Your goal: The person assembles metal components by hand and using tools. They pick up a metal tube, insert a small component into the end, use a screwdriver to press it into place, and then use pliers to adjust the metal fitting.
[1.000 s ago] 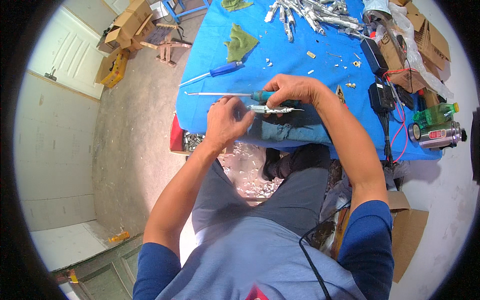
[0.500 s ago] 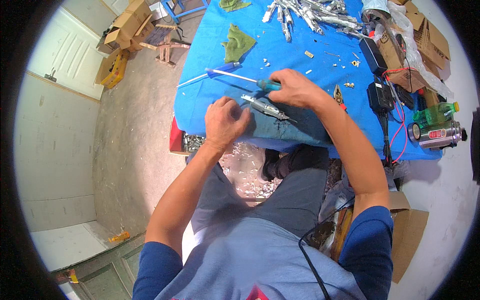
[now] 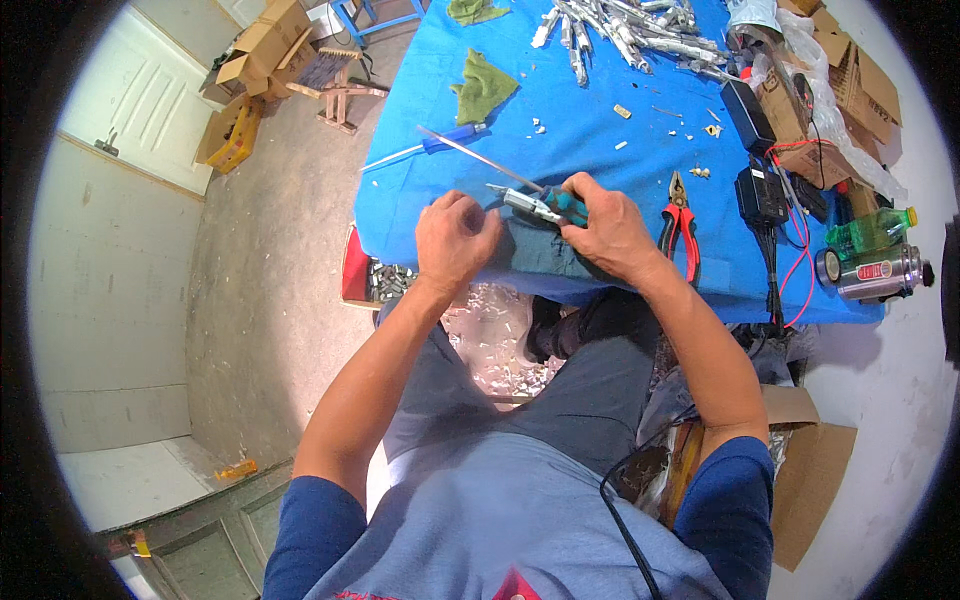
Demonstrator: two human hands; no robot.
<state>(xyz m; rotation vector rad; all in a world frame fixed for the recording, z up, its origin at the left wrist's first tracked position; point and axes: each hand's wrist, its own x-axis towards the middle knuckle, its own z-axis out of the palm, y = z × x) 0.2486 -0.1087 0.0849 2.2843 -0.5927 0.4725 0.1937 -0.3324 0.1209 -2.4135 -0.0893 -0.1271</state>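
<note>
Right hand point(image 3: 612, 236): fingers wrapped on teal screwdriver point(image 3: 567, 206), shaft angled up-left; metal part point(image 3: 527, 204) at fingertips, just below shaft. Left hand point(image 3: 450, 243): fingers curled beside part's left end, can't tell if gripping. Both over near edge of blue tabletop point(image 3: 590, 160). Pliers point(image 3: 681, 222) right, rag point(image 3: 484, 88) beyond. Bare floor point(image 3: 250, 270), white door point(image 3: 140, 105) at left.

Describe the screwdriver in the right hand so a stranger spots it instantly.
At the near edge of the blue-covered table, find the right hand. It grips the screwdriver. Unlike the blue-handled screwdriver lying farther left, its handle is teal.
</note>
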